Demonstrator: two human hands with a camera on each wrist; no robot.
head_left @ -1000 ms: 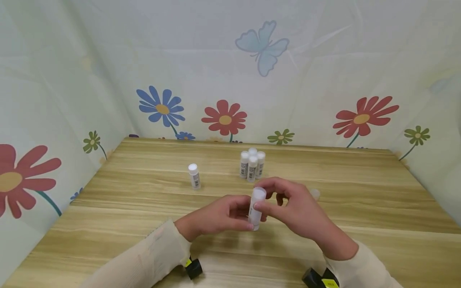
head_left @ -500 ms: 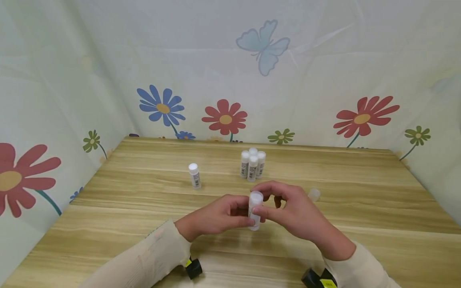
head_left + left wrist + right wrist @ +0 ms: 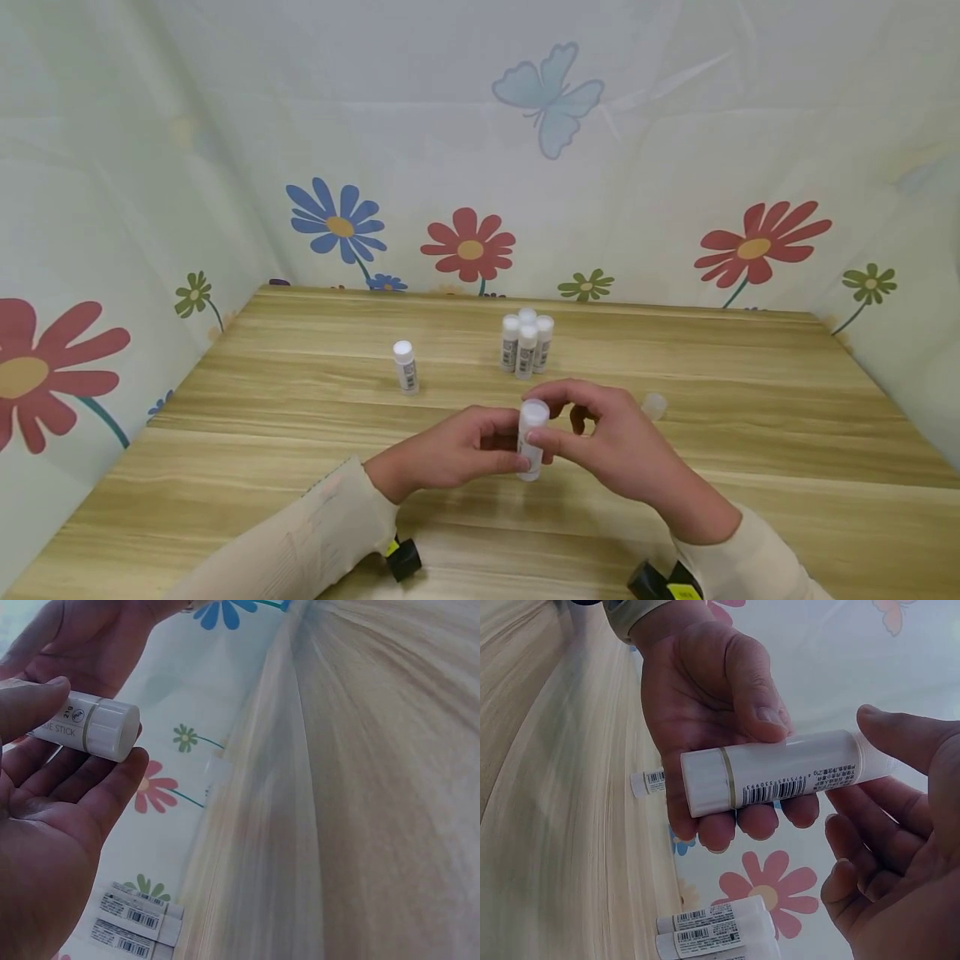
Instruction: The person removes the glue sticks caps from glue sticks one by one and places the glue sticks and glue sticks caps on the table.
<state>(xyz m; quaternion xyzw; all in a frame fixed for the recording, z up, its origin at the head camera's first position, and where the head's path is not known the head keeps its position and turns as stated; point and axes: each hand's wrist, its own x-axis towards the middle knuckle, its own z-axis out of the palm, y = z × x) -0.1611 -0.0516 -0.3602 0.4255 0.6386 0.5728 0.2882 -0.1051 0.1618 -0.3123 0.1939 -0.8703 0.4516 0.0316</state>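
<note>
White plastic cylindrical glue stick (image 3: pixel 530 446) nearly upright between fingers, left hand (image 3: pixel 450 452) pinching lower end, right hand (image 3: pixel 615 446) pinching top, four labelled white tubes (image 3: pixel 527 346) clustered behind, lone white tube (image 3: pixel 406 367) leftward, translucent round piece (image 3: pixel 656 407) rightward

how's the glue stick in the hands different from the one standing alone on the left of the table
The held glue stick is gripped by the left hand and right hand; the lone glue stick stands on the table, untouched. In the head view, the held glue stick looks larger and nearer than the lone glue stick. There, the lone glue stick's barcode shows; the held glue stick's does not. Both are white, printed cylinders.
</note>
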